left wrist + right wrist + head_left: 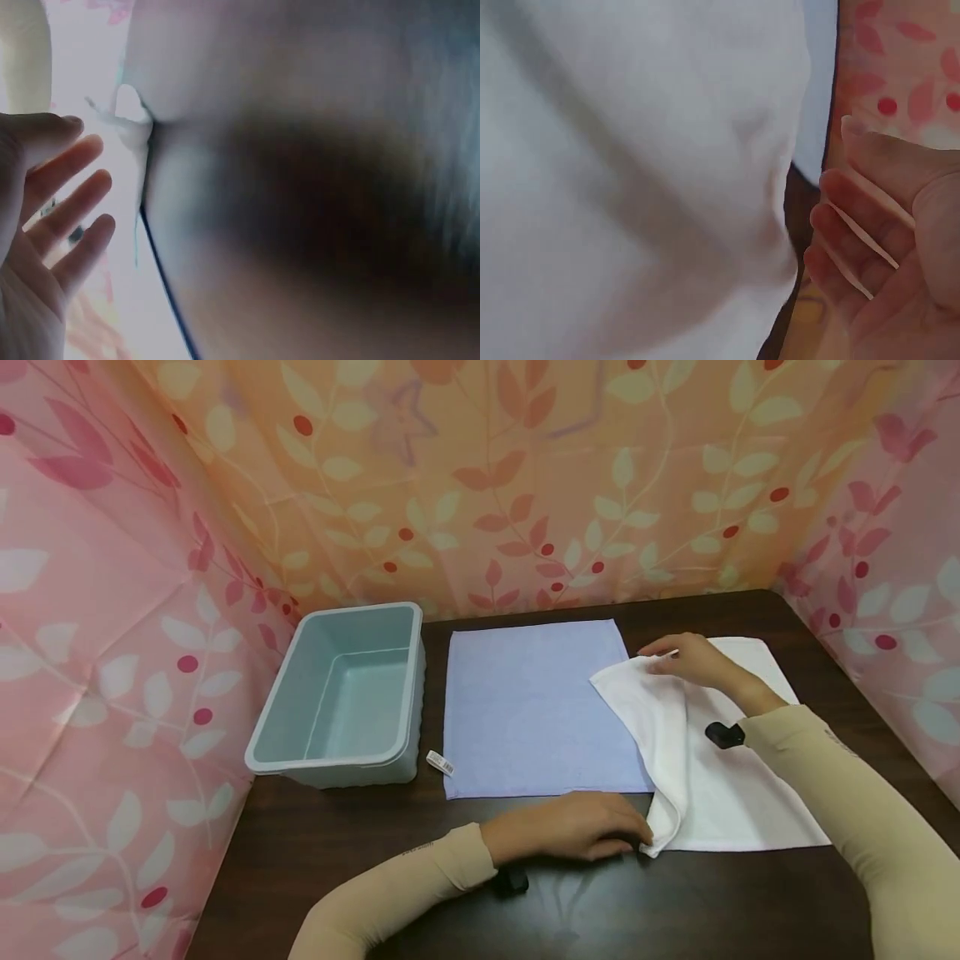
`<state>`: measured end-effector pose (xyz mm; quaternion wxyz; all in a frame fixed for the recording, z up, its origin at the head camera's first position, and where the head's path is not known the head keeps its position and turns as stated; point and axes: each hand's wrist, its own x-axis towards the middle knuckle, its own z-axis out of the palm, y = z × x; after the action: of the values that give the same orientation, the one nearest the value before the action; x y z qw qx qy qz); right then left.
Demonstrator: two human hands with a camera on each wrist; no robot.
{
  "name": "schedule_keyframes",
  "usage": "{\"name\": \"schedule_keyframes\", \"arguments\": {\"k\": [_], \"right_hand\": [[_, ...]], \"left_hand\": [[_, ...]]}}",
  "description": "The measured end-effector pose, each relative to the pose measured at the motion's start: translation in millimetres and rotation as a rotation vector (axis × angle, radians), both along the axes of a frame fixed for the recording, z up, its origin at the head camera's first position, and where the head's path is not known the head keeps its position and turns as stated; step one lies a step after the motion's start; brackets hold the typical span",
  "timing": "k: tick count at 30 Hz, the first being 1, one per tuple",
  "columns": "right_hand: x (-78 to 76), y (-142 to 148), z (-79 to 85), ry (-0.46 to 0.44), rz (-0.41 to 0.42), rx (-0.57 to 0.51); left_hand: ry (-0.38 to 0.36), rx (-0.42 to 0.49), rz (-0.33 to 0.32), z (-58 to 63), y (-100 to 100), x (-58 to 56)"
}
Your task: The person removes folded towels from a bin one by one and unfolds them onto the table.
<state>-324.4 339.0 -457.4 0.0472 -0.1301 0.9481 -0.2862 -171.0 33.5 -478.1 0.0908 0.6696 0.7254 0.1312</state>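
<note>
A white towel (742,777) lies on the right of the table, its left side turned over in a loose, raised fold that overlaps a flat lilac towel (532,710). My right hand (693,662) is at the white towel's far edge, beside the lifted corner. In the right wrist view, its fingers (855,247) are loosely bent with nothing between them and the thumb. My left hand (577,827) hovers low by the near corner of the fold, fingertips right at the cloth. The left wrist view shows its fingers (71,202) spread apart, holding nothing.
An open light blue plastic bin (337,764) stands on the dark table (300,860) left of the lilac towel. A small white label (439,763) sticks out from that towel's left edge. Patterned curtains (495,485) enclose the back and both sides.
</note>
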Motion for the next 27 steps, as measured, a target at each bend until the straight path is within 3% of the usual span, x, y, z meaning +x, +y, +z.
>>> {"name": "schedule_keyframes", "arguments": {"k": [5, 11, 14, 19, 27], "right_hand": [[-17.8, -38.5, -7.9, 0.035, 0.170, 0.000], [-30.0, -59.5, -16.7, 0.010, 0.243, 0.030], [-31.7, -63.8, -16.9, 0.010, 0.245, 0.048], [-37.2, -64.8, -9.8, 0.005, 0.206, 0.049], [-41.2, -61.9, 0.9, 0.021, 0.134, 0.009]], "left_hand": [[0.039, 0.010, -0.077, -2.5, 3.4, 7.9], [0.055, 0.035, 0.009, -2.3, -3.7, 5.6], [0.071, 0.051, 0.030, 2.6, -7.4, 3.4], [0.100, 0.075, 0.003, 3.6, -7.7, 2.8], [0.183, -0.030, 0.213, 3.5, -15.6, -10.5]]}}
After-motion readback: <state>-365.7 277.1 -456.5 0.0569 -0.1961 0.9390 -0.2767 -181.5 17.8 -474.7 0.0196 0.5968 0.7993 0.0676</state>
